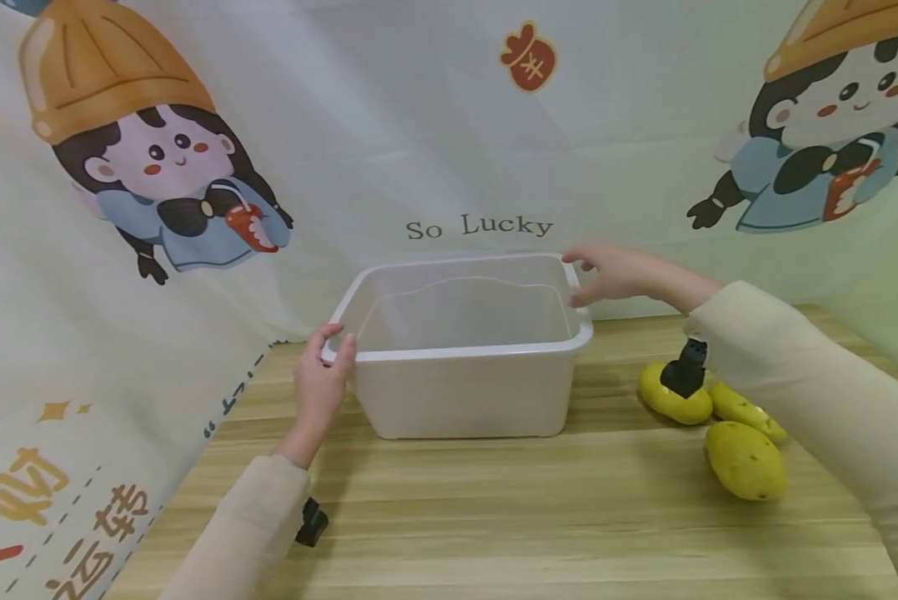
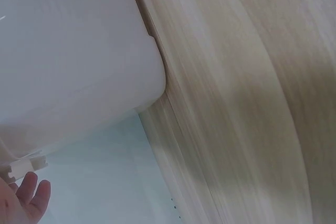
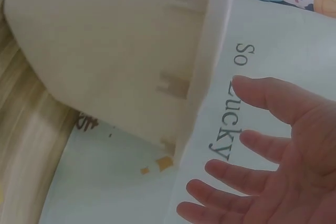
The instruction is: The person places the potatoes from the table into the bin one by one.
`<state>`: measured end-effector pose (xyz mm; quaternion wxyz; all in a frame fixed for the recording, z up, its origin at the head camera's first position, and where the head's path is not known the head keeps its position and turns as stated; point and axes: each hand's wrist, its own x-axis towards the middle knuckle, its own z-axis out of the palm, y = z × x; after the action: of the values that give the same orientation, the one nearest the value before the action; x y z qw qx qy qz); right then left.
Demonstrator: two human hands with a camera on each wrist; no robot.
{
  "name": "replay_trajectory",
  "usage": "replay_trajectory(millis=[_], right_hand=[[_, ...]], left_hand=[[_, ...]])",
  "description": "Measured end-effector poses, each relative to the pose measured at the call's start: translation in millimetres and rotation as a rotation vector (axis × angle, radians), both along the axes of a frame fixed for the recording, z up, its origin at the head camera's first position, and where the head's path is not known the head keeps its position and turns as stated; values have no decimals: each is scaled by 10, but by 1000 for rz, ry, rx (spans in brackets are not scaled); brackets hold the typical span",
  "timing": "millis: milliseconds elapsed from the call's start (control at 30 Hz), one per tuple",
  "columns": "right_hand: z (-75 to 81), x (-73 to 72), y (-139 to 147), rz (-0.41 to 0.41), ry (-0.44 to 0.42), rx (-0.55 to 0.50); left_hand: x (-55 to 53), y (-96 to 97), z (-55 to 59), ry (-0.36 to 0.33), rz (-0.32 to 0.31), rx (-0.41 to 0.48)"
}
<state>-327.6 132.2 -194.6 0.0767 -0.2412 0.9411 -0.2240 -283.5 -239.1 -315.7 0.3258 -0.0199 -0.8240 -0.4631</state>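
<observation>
A white plastic bin (image 1: 464,396) stands upright on the wooden table, and its visible inside holds nothing. At its front left corner my left hand (image 1: 321,383) grips the rim, with the thumb over the front edge and fingers at the left side. The left wrist view shows the bin's smooth outer wall (image 2: 79,40) and a few fingertips (image 2: 39,198) by its rim. My right hand (image 1: 621,273) is at the right rim with fingers spread. In the right wrist view, that hand (image 3: 283,150) is apart from the rim, holding nothing.
Several yellow fruits that look like mangoes lie on the right of the table, one (image 1: 744,461) nearest the front, partly beneath the right sleeve (image 1: 801,375). A printed cloth (image 1: 418,125) hangs behind the bin and along the sides.
</observation>
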Motion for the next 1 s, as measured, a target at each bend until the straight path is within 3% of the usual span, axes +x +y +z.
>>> replay_trajectory(millis=[500, 767, 1000], right_hand=[[-246, 186, 511, 7, 91, 35], [-496, 352, 772, -9, 154, 57], [-726, 499, 981, -29, 96, 48]], left_hand=[[28, -6, 0, -20, 20, -6], [29, -5, 8, -30, 29, -19], [22, -5, 9, -38, 41, -30]])
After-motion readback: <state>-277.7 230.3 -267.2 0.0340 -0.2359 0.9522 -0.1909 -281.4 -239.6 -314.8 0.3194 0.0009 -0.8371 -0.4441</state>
